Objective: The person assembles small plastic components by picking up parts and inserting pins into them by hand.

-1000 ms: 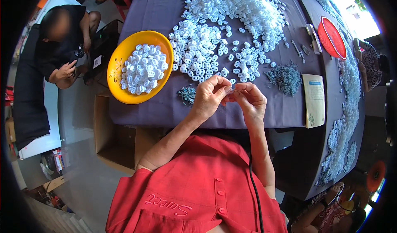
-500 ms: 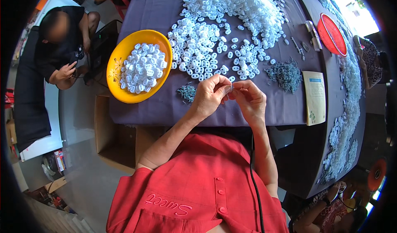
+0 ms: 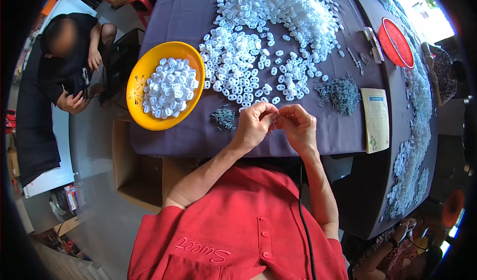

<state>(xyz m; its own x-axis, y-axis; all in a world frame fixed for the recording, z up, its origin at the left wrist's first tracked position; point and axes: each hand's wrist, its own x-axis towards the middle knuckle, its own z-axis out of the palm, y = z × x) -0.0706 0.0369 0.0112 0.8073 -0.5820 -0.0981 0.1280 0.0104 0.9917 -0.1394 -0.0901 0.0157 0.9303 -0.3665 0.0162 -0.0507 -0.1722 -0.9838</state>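
Note:
Over the near edge of the dark cloth, my left hand [image 3: 258, 123] and my right hand [image 3: 298, 123] meet fingertip to fingertip. Both are pinched closed around something small, mostly hidden by the fingers. Just beyond them spreads a large heap of small white oval plastic pieces [image 3: 238, 63], each with two slots. A little pile of dark green-grey pins [image 3: 223, 118] lies left of my left hand. To the right of my right hand is a bigger pile of similar pins [image 3: 340, 94]. A yellow bowl [image 3: 136, 108] on the left holds many white pieces.
A cream booklet [image 3: 376, 123] lies at the table's right side, below a red mesh basket [image 3: 396, 44]. Another table on the right carries a long heap of pale pieces [image 3: 417, 116]. Beneath the left table edge stands a cardboard box [image 3: 136, 165]. Other people sit around.
My two hands stay pinched together, slightly lower in view and with fingertips shifted a little. A seated person at the left has moved their hands.

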